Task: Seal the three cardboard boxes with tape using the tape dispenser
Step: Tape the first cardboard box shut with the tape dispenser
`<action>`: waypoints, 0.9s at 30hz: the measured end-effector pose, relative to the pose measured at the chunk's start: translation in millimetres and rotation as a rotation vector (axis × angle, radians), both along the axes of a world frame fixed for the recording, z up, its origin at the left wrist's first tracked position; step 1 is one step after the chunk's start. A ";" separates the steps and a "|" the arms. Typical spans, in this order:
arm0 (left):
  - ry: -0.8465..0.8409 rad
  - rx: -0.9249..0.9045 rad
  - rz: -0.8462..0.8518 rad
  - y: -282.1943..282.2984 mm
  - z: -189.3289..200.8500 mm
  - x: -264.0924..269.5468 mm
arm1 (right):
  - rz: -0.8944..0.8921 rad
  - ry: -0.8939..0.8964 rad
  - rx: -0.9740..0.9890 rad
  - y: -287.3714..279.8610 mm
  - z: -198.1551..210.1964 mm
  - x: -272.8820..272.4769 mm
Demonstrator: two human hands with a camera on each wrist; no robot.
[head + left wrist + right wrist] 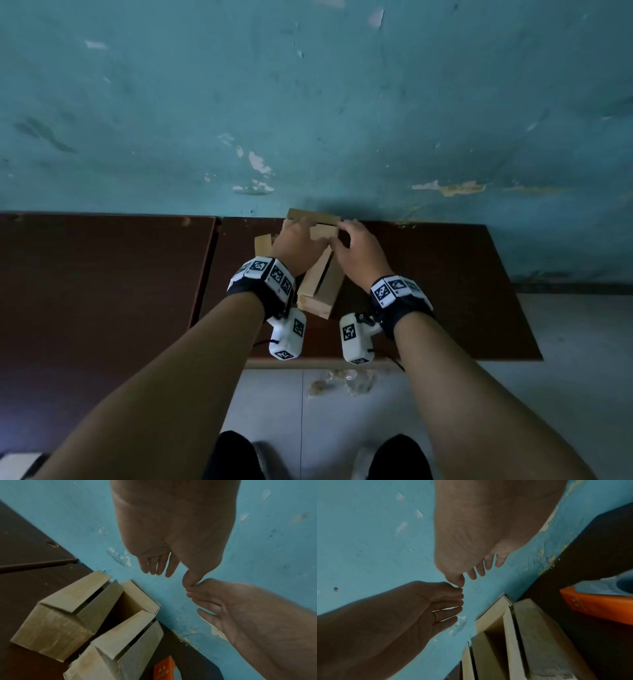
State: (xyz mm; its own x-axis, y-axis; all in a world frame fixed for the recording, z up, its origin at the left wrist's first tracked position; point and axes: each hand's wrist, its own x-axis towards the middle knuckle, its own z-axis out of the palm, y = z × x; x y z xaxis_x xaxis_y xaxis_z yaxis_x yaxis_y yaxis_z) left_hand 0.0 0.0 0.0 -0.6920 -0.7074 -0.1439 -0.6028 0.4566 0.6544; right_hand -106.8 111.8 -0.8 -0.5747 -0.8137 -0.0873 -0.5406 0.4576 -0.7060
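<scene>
Three cardboard boxes stand close together on the dark brown table (445, 274) by the teal wall. One box (60, 622) and a second (120, 649) have flaps folded down with a slit between them. The third box (137, 599) behind them gapes open. My left hand (298, 240) and right hand (352, 246) hover over the back box, fingers straight. The left hand's (171, 574) thumb touches the right hand's (214, 601) fingertips, and neither hand holds anything I can make out. The orange tape dispenser (599, 601) lies on the table right of the boxes (530, 642). It is hidden in the head view.
A second dark table (102, 291) adjoins on the left with a narrow gap between. The peeling wall (308, 102) runs directly behind the boxes. Crumpled scraps (342, 380) lie on the tiled floor below the table's front edge.
</scene>
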 end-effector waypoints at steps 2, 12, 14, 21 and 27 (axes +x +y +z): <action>0.016 0.005 0.006 0.6 -17.8 -1.7 | -0.022 -0.004 -0.016 -1.0 -16.6 -1.0; 0.107 -0.045 -0.024 4.2 -104.6 -3.7 | -0.029 0.022 -0.057 -3.5 -102.0 -3.0; 0.134 -0.065 -0.034 4.0 -116.7 -2.8 | -0.027 0.024 -0.081 -4.7 -116.4 -4.7; 0.159 -0.131 -0.098 2.1 -142.5 -6.1 | -0.032 0.070 -0.178 -12.7 -156.8 -10.8; 0.154 -0.209 -0.104 2.1 -159.2 -10.1 | -0.017 0.155 -0.237 -10.7 -175.6 -13.9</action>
State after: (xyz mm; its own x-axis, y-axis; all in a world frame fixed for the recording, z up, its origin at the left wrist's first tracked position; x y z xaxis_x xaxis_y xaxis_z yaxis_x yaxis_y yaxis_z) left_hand -10.1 2.1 -159.2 -0.7649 -0.6346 0.1100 -0.4462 0.6453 0.6200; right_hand -120.7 101.1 -176.4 -0.5804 -0.7908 0.1945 -0.6442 0.2997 -0.7037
